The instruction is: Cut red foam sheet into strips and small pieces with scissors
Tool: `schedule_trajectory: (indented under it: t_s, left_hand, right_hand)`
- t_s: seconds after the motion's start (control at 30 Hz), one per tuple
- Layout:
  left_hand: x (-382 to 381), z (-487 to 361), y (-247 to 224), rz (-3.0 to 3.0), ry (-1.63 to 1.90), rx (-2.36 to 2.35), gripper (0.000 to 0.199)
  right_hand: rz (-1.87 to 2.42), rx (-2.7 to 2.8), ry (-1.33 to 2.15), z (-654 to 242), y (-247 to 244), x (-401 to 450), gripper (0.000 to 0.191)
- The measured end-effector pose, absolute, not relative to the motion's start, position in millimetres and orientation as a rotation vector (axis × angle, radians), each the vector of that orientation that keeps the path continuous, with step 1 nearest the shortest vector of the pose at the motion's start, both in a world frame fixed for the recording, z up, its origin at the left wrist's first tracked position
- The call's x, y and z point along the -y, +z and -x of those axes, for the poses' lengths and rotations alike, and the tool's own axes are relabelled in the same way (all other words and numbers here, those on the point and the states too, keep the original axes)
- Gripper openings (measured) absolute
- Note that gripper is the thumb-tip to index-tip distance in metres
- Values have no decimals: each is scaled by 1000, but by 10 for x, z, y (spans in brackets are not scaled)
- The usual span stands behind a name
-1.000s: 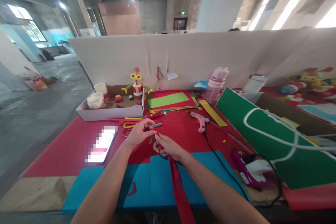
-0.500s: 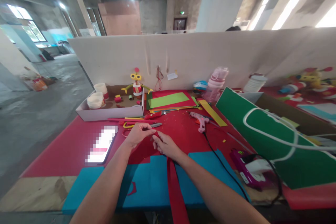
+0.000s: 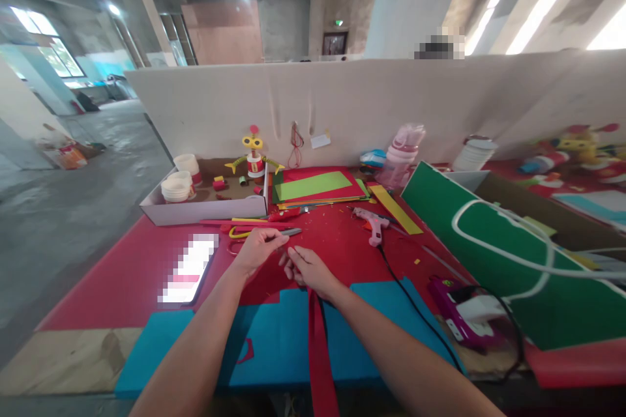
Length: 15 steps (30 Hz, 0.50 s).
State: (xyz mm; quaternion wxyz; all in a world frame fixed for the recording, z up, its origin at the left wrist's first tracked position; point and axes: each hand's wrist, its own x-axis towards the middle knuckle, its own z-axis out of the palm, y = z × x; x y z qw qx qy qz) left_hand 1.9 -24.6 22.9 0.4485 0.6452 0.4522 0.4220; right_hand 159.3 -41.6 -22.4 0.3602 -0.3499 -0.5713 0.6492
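Observation:
My left hand [image 3: 260, 251] is over the red table cover, its thumb and fingertips pinched together; what lies between them is too small to make out. Just right of it, my right hand [image 3: 309, 270] has curled fingers, and the upper end of a red strip [image 3: 320, 345] disappears beneath it. That strip hangs down over the blue sheet [image 3: 271, 332] and past the table's front edge. Behind my left hand lie scissors with yellow handles [image 3: 237, 232]. A small gap separates the two hands.
A pink glue gun [image 3: 375, 223] with a black cord lies to the right, near a yellow strip [image 3: 396, 210]. A phone [image 3: 190, 270] is at the left. Behind are a white box [image 3: 208, 212], coloured sheets [image 3: 313, 186] and a yellow-headed figure [image 3: 254, 159]. A green board [image 3: 493, 260] leans at the right.
My hands have drawn slightly apart, leaving a gap between their fingertips. The hanging part of the red strip has shifted a little to the left.

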Motion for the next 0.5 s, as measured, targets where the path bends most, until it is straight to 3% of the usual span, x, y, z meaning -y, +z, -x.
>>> schedule_trajectory:
  t_s: [0.2,0.5]
  left_hand:
    - [298,-46,264,-1515,946,-955,24]
    - [294,-38,259,-1550,1007,-1022,28]
  right_hand:
    - [799,1257,1878,-1641,-114,434,43]
    - [857,1342,1837,-1626,-144,439,45]
